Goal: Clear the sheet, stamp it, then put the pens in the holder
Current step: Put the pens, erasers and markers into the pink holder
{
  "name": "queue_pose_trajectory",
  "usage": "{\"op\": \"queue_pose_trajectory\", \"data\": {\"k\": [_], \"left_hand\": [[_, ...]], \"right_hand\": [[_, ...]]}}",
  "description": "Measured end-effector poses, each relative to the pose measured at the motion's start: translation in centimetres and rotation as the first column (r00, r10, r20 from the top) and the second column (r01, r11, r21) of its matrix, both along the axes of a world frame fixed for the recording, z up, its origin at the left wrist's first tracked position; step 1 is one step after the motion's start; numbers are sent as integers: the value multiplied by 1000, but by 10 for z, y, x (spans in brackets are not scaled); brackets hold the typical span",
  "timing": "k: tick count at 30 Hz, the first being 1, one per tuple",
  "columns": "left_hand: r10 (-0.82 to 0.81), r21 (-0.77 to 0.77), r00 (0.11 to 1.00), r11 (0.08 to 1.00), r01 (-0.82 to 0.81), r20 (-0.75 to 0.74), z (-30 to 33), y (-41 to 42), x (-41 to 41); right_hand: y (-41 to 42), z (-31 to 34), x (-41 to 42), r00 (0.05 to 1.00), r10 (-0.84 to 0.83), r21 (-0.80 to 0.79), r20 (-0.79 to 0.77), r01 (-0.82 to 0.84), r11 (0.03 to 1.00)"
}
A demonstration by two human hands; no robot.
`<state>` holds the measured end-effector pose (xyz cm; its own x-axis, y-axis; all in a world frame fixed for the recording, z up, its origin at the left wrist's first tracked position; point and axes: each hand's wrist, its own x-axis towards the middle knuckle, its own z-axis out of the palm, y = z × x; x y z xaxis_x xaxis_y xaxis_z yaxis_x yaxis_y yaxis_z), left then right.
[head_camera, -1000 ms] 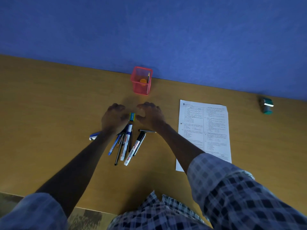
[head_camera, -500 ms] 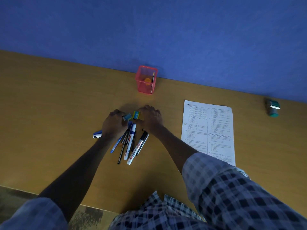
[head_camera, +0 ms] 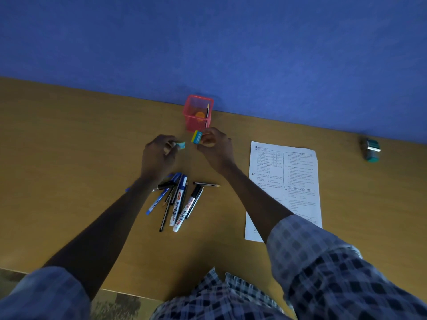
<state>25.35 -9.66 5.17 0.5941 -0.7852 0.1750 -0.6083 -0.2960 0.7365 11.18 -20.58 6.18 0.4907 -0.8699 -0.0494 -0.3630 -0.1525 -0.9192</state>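
Since a moment ago both hands have lifted off the pile: our left hand [head_camera: 159, 155] now pinches a small teal eraser [head_camera: 181, 145], our right hand [head_camera: 213, 144] pinches a blue-and-yellow eraser [head_camera: 197, 137] just in front of the red mesh holder [head_camera: 198, 113] — we judge the small pieces are going in first. The loose bundle of pens and markers [head_camera: 178, 199] lies on the table, near side of the hands. The white printed sheet [head_camera: 286, 185] lies clear to the right, the teal stamp [head_camera: 371, 150] far right. The tan wooden table [head_camera: 69, 158] meets a blue wall [head_camera: 208, 42].
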Motion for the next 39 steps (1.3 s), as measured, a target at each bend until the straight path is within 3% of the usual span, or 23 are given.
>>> {"op": "queue_pose_trajectory", "data": {"k": [4, 10, 14, 18, 25, 33, 39], "left_hand": [[-19, -90, 997, 996, 26, 76, 22, -30, 10], [77, -167, 996, 984, -68, 49, 48, -81, 22], [67, -99, 996, 993, -61, 61, 48, -106, 24], [84, 51, 981, 994, -94, 177, 41, -117, 22], [39, 165, 942, 981, -99, 333, 33, -112, 19], [97, 22, 960, 994, -107, 262, 32, -75, 15], [-27, 232, 991, 973, -4, 132, 14, -34, 7]], "right_hand": [[-26, 19, 9, 998, -45, -148, -41, 38, 988], [-67, 35, 29, 968, -40, -274, -249, -31, 961], [-83, 36, 41, 925, -6, -286, -379, -111, 952], [-90, 34, 53, 887, 18, -283, -462, -166, 945], [-84, 27, 51, 923, -20, -332, -385, -118, 936], [-57, 17, 25, 966, -79, -428, -245, -35, 903], [-19, 1, 10, 954, 37, -416, -299, -165, 894]]}}
